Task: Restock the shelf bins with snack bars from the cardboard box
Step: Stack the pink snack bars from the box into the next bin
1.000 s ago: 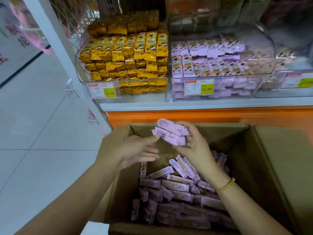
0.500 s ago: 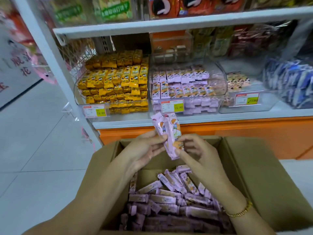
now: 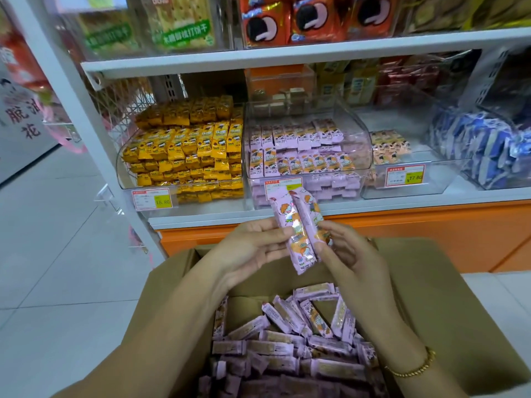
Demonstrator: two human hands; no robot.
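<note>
Lilac foil-wrapped snack bars, two side by side and nearly upright, are pinched between thumb and fingers of the left hand and the right hand, above the open brown cardboard box, before the clear plastic shelf bin.

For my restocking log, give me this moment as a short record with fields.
held: two purple snack bars, upright, side by side
left grip: pinches the bars' left side
right grip: pinches their right side
cardboard box: open, many more purple bars inside
purple bin: clear, partly filled, directly behind the held bars
yellow bin: left of it, nearly full
</note>
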